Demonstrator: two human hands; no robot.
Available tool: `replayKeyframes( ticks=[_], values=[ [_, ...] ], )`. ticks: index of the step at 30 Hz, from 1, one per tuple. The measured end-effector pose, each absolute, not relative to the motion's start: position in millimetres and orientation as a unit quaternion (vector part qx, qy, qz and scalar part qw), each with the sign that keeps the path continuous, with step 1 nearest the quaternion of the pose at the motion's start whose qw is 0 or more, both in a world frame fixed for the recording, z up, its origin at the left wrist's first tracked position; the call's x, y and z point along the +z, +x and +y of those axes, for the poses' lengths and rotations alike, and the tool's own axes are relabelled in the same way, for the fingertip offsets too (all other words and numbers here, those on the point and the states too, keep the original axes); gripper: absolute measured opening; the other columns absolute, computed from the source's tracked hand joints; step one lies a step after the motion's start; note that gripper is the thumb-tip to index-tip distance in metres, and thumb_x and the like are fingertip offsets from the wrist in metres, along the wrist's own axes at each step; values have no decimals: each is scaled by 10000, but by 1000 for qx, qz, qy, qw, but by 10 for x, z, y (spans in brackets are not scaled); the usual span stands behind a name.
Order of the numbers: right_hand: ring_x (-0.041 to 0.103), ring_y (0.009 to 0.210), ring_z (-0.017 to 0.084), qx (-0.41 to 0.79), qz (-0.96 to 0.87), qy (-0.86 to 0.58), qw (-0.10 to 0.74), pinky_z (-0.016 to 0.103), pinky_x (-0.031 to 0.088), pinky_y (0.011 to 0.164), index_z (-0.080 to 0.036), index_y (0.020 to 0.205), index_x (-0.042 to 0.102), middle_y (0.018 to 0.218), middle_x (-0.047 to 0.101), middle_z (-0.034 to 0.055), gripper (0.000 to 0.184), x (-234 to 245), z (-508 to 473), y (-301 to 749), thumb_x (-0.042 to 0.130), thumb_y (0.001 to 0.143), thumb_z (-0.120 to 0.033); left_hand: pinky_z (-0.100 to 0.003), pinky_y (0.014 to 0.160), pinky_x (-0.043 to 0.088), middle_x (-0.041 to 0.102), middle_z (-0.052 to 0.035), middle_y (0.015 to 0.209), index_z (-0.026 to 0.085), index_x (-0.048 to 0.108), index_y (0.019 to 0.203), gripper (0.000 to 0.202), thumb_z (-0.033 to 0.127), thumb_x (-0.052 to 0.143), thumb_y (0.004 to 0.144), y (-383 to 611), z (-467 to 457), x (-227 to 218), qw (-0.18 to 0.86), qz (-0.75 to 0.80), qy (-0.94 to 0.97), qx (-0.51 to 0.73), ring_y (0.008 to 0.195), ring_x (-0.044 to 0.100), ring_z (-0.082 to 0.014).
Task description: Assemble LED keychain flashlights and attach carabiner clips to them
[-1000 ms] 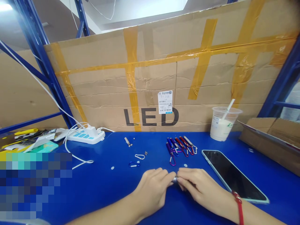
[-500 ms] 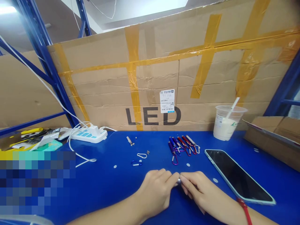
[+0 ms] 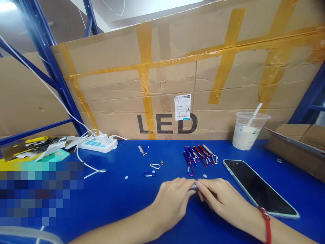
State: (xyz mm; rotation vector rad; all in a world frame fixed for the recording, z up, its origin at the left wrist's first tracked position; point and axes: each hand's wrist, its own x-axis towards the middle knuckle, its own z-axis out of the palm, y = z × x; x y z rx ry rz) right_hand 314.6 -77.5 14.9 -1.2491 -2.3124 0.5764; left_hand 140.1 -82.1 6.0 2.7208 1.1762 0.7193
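My left hand [image 3: 172, 200] and my right hand [image 3: 218, 200] meet fingertip to fingertip low over the blue table [image 3: 122, 203]. Both pinch a small silver metal part [image 3: 194, 186] between them; most of it is hidden by the fingers. Behind my hands lies a row of small keychain flashlights [image 3: 199, 154] in purple, blue, red and silver with carabiner clips. Loose parts lie to the left: a silver flashlight body [image 3: 141, 150], a white carabiner [image 3: 154, 166] and a blue carabiner [image 3: 148, 174].
A smartphone [image 3: 259, 188] lies face up right of my hands. A plastic cup [image 3: 247, 133] with a straw stands at the back right beside a cardboard box [image 3: 297, 145]. A taped cardboard sheet [image 3: 177, 74] marked LED forms the back wall. A white power strip [image 3: 98, 143] lies back left.
My hands stay joined on the small silver part, with only small finger shifts. The view has drifted, so everything sits slightly to the right and higher.
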Motion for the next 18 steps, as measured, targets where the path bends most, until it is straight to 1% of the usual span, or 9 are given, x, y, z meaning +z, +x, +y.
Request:
replayKeyframes(
  ticks=[3,6,9,12,18],
  values=[
    [509,530,127,198,-843,-454,212,230,332,560,-198,597,470,567,563,-6,423,181,-772,3151,283,921,-395,-265,730,447,629,12,917,226,506,948,153,198,361,906,1414,-841,66,104,405,876,239,840,585,-160],
    [510,512,120,199,-839,-458,215,223,336,548,-197,589,489,535,552,-13,436,206,-761,3151,295,918,-407,-259,743,432,630,31,938,246,506,937,156,210,358,908,1422,-847,75,148,412,863,252,854,579,-152],
    [504,474,109,217,-824,-471,228,213,343,526,-193,583,510,486,527,-23,440,208,-730,3161,335,902,-440,-243,710,419,627,31,894,250,510,928,154,229,358,908,1421,-826,77,187,421,848,261,816,574,-145],
    [495,438,94,257,-796,-486,252,201,350,494,-188,591,515,468,513,-33,435,193,-689,3179,373,879,-481,-240,686,405,620,19,848,248,512,965,152,253,374,901,1418,-792,70,212,435,834,265,778,571,-146],
    [469,387,78,333,-759,-470,305,189,362,442,-182,649,517,468,484,-48,418,202,-654,3195,371,870,-506,-228,651,380,592,30,762,247,518,947,148,262,381,894,1426,-764,77,237,449,817,274,721,552,-133]
  ],
)
